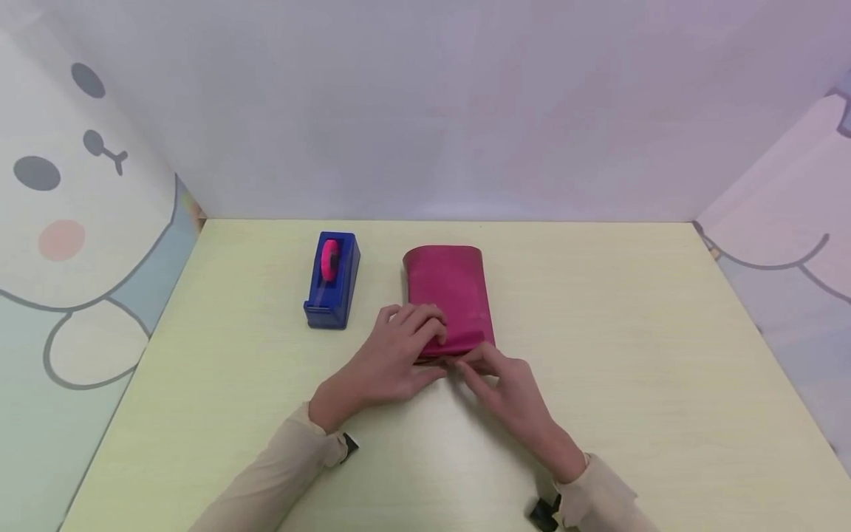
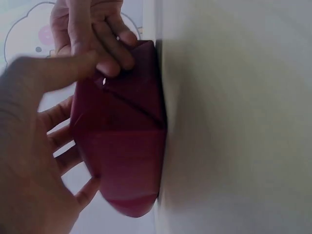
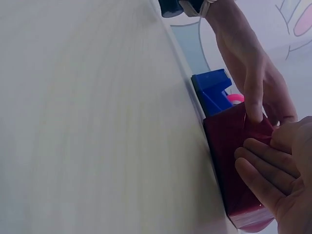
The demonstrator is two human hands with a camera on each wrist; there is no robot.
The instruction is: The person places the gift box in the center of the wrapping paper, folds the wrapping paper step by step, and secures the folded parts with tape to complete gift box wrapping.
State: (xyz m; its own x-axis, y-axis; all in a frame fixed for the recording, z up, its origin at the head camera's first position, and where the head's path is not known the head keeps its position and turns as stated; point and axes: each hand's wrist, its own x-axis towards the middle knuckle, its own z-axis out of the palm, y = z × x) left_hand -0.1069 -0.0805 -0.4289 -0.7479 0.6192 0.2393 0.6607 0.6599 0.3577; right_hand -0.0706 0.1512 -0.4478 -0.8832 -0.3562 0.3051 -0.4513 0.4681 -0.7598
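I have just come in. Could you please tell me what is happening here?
A person is working at the near end of a dark pink package on the table. The left hand holds it from the left, and the right hand pinches its folded wrapping. A blue tape dispenser with a pink roll stands to the left of the package, touched by neither hand.

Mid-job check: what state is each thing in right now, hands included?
Magenta package: lying on the table, near end partly folded; whether taped, can't tell.
Tape dispenser: upright, untouched.
Pink tape roll: seated in the dispenser.
Left hand: fingers over package top, thumb at near end.
Right hand: pinching at near end.
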